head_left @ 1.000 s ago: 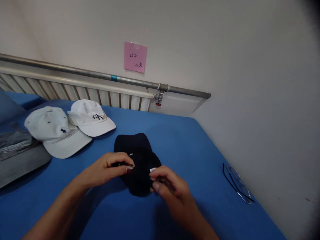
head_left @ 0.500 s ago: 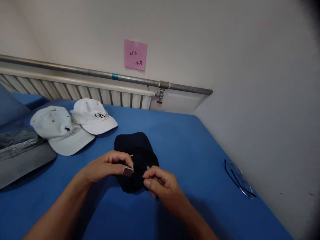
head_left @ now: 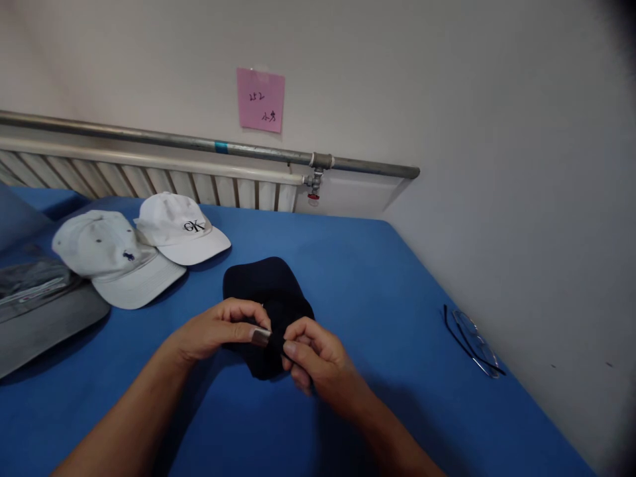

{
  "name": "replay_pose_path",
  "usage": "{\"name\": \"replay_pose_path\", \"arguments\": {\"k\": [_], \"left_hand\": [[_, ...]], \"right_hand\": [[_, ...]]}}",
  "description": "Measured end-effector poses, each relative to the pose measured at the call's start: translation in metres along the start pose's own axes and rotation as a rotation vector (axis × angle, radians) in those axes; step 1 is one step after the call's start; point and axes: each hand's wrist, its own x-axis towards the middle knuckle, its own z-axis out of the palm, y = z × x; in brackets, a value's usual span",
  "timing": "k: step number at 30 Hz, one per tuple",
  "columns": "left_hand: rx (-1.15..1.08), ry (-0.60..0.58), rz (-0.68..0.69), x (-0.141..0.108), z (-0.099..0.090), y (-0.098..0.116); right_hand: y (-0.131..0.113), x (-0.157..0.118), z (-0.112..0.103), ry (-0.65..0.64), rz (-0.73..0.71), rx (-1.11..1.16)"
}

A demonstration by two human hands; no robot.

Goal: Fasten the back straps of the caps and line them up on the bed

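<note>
A dark navy cap (head_left: pixel 265 278) lies on the blue surface (head_left: pixel 348 265), its brim pointing away from me. Over its near left part, my left hand (head_left: pixel 233 329) pinches a small metallic buckle (head_left: pixel 261 336) between thumb and fingers. My right hand (head_left: pixel 315 354) is closed at the cap's near right side, thumb against fingers, on a dark strap whose end is mostly hidden. The fingertips of both hands are close together, with a narrow dark piece between them.
At the left are a white cap (head_left: pixel 173 225), a pale cap with a small horse logo (head_left: pixel 106 248) and a grey cap (head_left: pixel 50 321). Eyeglasses (head_left: pixel 474 344) lie at the right near the wall. A radiator (head_left: pixel 199 189) and pipe (head_left: pixel 163 139) run behind.
My hands have come closer together, the buckle moving right toward my right hand's fingertips. The whole view has shifted slightly.
</note>
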Motion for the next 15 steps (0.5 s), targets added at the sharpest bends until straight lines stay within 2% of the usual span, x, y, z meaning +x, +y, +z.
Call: {"name": "replay_pose_path", "arguments": {"k": [15], "left_hand": [[-0.074,0.015,0.029,0.0043,0.0028,-0.0038]], "right_hand": [[0.0056,0.0034,-0.0009,0.021,0.037,0.066]]}}
